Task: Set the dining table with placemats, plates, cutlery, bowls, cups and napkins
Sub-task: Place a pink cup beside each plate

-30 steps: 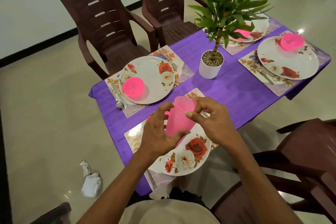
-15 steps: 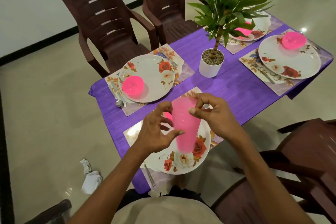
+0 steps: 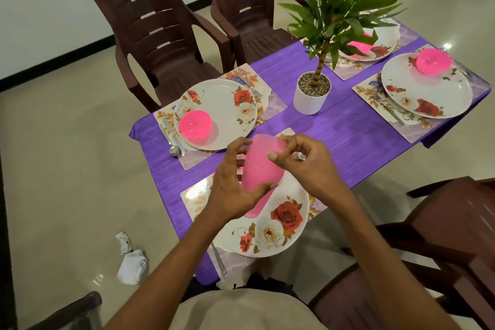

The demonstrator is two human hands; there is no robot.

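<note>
Above the near floral plate (image 3: pixel 284 225) I hold pink plastic cups (image 3: pixel 263 166), which look nested one in another. My left hand (image 3: pixel 230 190) grips their lower part from the left. My right hand (image 3: pixel 308 166) pinches the upper rim with thumb and fingers. The near plate lies on a floral placemat (image 3: pixel 195 195) on the purple tablecloth (image 3: pixel 348 136). Three more placemats each carry a plate: the far left plate (image 3: pixel 230 104) holds a pink bowl (image 3: pixel 195 124), and so does the right plate (image 3: pixel 428 94), whose bowl (image 3: pixel 434 60) is pink too. Leaves partly hide the far plate (image 3: pixel 383 47).
A potted plant in a white pot (image 3: pixel 308 99) stands mid-table. A spoon (image 3: pixel 174 151) and a fork (image 3: pixel 250 86) flank the far left plate. Brown plastic chairs (image 3: pixel 158 35) surround the table, one close at my right (image 3: pixel 442 236). White crumpled cloth (image 3: pixel 132 265) lies on the floor.
The pink cups have turned and shifted a little between my hands. Both hands keep hold of them above the near plate.
</note>
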